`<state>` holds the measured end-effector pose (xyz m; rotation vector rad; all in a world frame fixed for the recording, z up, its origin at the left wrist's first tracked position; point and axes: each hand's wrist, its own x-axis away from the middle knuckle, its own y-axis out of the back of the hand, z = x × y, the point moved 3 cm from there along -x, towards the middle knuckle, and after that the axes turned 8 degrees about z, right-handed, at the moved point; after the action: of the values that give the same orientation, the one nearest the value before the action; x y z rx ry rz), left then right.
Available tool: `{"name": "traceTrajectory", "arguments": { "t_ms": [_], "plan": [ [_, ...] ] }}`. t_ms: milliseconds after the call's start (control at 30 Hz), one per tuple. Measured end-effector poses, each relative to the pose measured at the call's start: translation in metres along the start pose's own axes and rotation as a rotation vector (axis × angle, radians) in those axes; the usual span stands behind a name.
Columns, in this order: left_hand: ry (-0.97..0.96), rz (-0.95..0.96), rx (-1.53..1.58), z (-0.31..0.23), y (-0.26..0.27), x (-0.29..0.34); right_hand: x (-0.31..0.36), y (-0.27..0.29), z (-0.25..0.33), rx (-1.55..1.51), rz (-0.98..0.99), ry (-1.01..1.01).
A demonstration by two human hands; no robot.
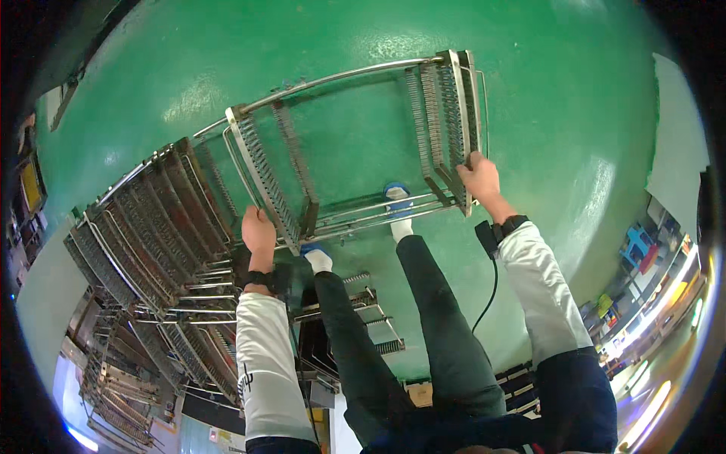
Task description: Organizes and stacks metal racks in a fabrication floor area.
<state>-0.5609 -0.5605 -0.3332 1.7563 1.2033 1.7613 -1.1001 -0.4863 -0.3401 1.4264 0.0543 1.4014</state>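
Both hands on a metal rack

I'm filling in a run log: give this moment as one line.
left hand: gripping rack, left end | right hand: gripping rack, right end | other racks: at left | floor: green

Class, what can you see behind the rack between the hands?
Through the rack: green floor and one blue shoe. Whatever its rods and toothed bars cover cannot be seen.
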Motion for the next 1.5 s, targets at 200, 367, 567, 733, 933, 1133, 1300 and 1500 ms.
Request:
{"name": "traceTrajectory", "arguments": {
  "t_ms": [200, 367, 567, 733, 933, 1133, 1300, 1500],
  "plan": [
    [-0.055, -0.093, 0.027, 0.023, -0.005, 0.003, 0.000, 0.009, -0.034, 0.043, 0.000, -0.053],
    [-0.076, -0.153, 0.115, 0.007, 0.004, 0.008, -0.001, 0.028, -0.026, 0.081, 0.091, -0.040],
    [0.004, -0.275, 0.727, 0.016, -0.048, 0.087, 0.001, 0.032, -0.043, 0.134, 0.077, -0.052],
    [0.365, 0.164, 1.278, -0.020, -0.144, 0.164, 0.010, 0.052, -0.047, 0.089, -0.047, -0.123],
    [0.702, 0.413, 1.565, -0.044, -0.226, 0.145, -0.007, 0.055, -0.089, -0.067, -0.308, -0.058],
    [0.464, 0.385, 2.164, 0.031, -0.255, 0.126, -0.017, 0.028, -0.088, -0.417, -0.026, -0.114],
    [0.357, 0.558, 2.303, -0.028, -0.263, 0.124, 0.009, 0.075, -0.091, -0.391, -0.065, -0.249],
    [0.248, 0.531, 2.435, 0.037, -0.285, 0.120, 0.009, 0.060, -0.053, -0.484, 0.017, -0.202]
  ]
}}
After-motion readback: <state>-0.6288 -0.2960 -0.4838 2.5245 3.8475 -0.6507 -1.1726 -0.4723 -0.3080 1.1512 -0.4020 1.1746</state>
